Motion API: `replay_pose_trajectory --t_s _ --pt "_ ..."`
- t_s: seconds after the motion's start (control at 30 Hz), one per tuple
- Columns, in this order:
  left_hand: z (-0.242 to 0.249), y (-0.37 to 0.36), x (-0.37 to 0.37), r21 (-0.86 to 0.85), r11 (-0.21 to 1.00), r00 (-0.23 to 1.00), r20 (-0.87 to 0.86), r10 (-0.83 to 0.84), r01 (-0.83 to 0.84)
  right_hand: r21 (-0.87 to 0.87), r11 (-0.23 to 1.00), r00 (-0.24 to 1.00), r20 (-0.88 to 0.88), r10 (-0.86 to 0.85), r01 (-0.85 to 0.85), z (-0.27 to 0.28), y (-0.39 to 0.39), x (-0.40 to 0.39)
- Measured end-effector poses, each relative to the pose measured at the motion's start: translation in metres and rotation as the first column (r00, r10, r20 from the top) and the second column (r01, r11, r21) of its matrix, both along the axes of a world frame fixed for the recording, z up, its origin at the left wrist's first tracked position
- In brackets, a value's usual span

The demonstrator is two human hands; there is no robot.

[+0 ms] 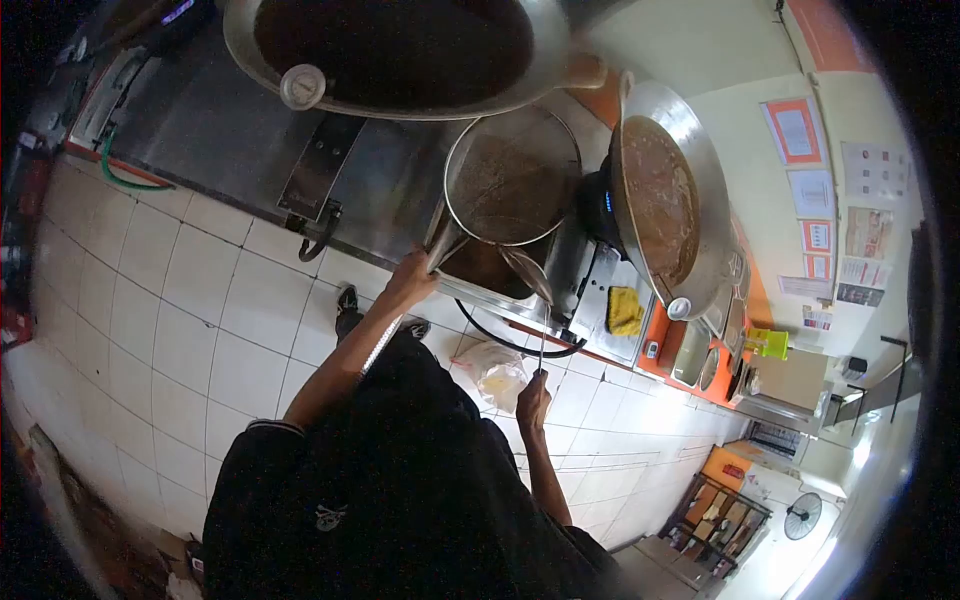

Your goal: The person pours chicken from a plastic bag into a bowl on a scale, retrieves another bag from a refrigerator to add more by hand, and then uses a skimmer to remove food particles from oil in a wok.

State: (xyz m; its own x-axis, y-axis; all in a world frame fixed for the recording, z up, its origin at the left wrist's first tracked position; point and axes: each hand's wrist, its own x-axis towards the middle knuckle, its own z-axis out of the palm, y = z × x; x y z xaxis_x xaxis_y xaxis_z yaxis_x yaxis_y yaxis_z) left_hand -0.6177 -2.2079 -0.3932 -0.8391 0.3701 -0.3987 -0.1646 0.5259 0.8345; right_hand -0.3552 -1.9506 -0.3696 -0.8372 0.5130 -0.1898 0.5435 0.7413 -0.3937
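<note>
My left hand [408, 284] is closed round the handle of a large round strainer [513, 175], whose mesh is over a metal container [490, 272] set in the counter. In my right hand [533, 402] is the long thin handle of a ladle [527, 272]. The ladle's bowl is beside the strainer's near rim, above the container's right side. Whether the ladle touches the rim I cannot tell. Dark liquid shows in the container below the strainer.
A large pan of dark liquid [243, 50] with a dial thermometer [302, 87] is at the top. At the right is a wok of brown liquid [697, 245]. A yellow cloth [625, 312] lies on the counter. A plastic bag [494, 376] is on the floor.
</note>
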Motion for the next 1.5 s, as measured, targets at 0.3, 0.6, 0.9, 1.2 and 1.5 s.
replay_pose_trajectory --t_s 0.3,0.6,0.9,1.2,1.5 --pt "-0.003 0.005 0.002 -0.058 0.998 0.998 -0.066 0.007 -0.011 -0.058 0.997 0.992 -0.119 0.042 -0.049 0.014 -0.002 -0.01" --pt "-0.036 0.004 0.0 0.041 0.995 0.989 -0.12 -0.084 0.09 -0.941 0.257 0.925 0.117 -0.36 0.219 0.109 -0.02 -0.05" --pt "-0.01 0.003 0.003 0.161 0.986 0.998 -0.05 0.041 -0.033 -0.471 0.882 0.906 -0.369 -0.207 0.009 0.258 0.069 -0.128" --pt "-0.06 0.001 -0.006 -0.013 0.992 0.992 0.008 -0.125 0.126 0.907 0.377 0.982 0.156 0.106 -0.185 0.169 0.394 -0.229" --pt "-0.014 0.001 -0.004 0.149 0.988 0.999 -0.004 -0.044 0.044 0.705 0.707 0.957 0.167 -0.235 0.051 0.116 0.325 -0.308"
